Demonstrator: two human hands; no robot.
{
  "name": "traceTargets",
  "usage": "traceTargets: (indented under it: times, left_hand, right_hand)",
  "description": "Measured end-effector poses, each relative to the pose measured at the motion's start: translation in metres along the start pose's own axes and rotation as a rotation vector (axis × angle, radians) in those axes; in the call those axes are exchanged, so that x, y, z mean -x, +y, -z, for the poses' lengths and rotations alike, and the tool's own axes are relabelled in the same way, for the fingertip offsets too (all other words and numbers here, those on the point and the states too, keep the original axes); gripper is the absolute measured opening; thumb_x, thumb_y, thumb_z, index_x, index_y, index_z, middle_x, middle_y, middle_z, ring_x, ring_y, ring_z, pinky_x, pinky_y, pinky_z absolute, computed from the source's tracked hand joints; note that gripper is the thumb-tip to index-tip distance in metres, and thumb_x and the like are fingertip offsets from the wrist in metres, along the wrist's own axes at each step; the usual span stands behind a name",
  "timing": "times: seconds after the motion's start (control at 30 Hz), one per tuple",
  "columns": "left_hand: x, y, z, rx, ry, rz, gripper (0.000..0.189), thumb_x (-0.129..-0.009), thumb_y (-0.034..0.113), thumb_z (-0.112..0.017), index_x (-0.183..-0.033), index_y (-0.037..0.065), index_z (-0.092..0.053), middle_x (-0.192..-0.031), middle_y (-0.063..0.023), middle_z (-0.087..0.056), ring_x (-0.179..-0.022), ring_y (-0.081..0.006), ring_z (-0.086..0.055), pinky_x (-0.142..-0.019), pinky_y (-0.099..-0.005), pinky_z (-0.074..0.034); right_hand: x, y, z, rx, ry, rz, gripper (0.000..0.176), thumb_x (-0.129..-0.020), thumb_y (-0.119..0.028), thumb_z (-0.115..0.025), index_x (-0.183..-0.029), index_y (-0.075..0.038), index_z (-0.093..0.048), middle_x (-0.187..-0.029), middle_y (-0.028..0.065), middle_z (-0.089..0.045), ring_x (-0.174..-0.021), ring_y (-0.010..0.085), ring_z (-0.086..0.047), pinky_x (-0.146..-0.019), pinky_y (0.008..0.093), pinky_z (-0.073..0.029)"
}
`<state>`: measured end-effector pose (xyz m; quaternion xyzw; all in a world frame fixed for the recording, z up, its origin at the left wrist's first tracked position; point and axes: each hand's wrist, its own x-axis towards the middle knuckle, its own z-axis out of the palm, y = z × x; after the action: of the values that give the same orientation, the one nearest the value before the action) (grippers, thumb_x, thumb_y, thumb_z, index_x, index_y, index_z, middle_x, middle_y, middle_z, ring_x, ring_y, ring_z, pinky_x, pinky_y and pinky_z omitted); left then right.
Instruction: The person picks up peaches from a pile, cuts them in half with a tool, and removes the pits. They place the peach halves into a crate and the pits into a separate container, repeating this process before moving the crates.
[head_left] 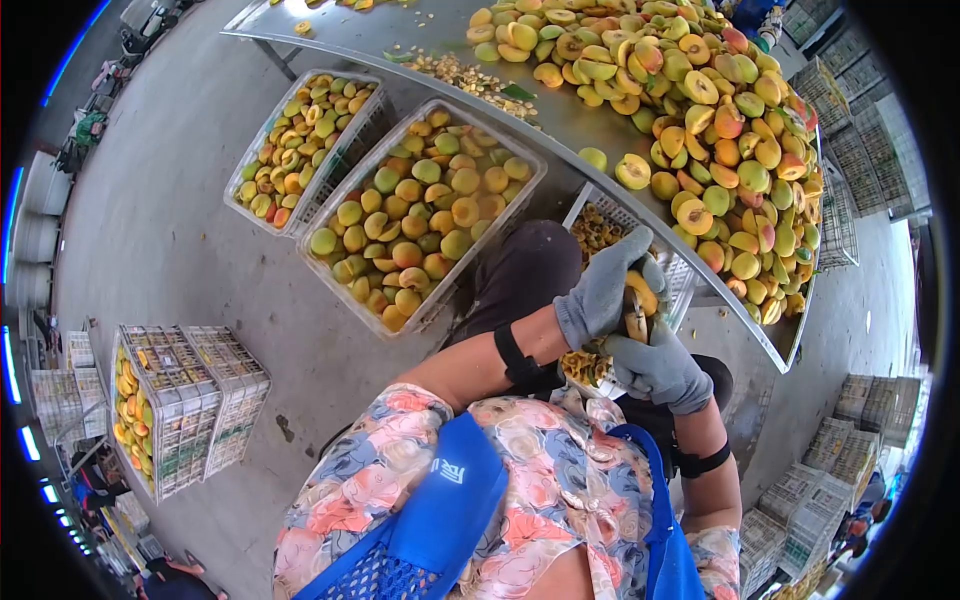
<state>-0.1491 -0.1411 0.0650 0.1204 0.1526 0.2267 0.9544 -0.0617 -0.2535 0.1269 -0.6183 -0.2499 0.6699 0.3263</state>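
The left grey-gloved hand [600,290] clamps its fingers on a yellow-orange peach half [642,293]; the right grey-gloved hand [660,370] curls shut just beneath; juice-wet gloves may let it slip

Desk [580,125]: one. Floor crates, open: two, a whole-fruit crate [482,258] and a halves crate [345,150]. Under-desk crate [682,288]: one. Upended crates [190,400]: two. Gloved hands: two, left hand [600,290] and right hand [657,368]. Peach [641,297] held: one. Desk fruit: uncountable.
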Motion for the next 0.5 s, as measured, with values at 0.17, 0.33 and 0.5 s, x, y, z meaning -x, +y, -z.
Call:
traceTargets:
  times: [0.17,0.33,0.5]
  left_hand:
    - [-0.017,-0.011,0.008,0.01,0.03,0.193,0.049,-0.1,0.043,-0.051,-0.066,0.008,-0.059,-0.066,-0.0128,-0.062,-0.059,-0.026,-0.061,-0.058,-0.0367,-0.053]
    - [-0.026,-0.029,0.019,-0.051,-0.109,0.093,0.033,-0.1,0.033,-0.052,-0.08,0.007,-0.058,-0.071,-0.0078,-0.063,-0.067,-0.0197,-0.064,-0.062,-0.0302,-0.054]
    - [-0.031,-0.006,0.034,-0.695,-0.207,-0.452,0.011,-0.1,0.014,-0.052,-0.101,0.004,-0.054,-0.091,-0.0088,-0.068,-0.081,-0.0154,-0.067,-0.074,-0.0291,-0.056]
  right_hand:
    - [-0.008,0.031,0.028,0.391,-0.066,0.318,0.015,-0.088,-0.011,-0.068,-0.098,-0.001,-0.062,-0.068,-0.0013,-0.054,-0.053,0.008,-0.049,-0.048,0.0217,-0.04]
    - [0.006,0.029,0.033,-0.321,-0.167,-0.129,0.015,-0.086,-0.008,-0.065,-0.085,0.005,-0.057,-0.056,0.0013,-0.048,-0.037,0.0095,-0.041,-0.034,0.0243,-0.032]
    - [0.011,0.048,0.033,-0.704,-0.507,0.12,0.018,-0.085,-0.007,-0.066,-0.081,0.006,-0.055,-0.052,0.0044,-0.048,-0.03,0.0085,-0.034,-0.027,0.0254,-0.024]
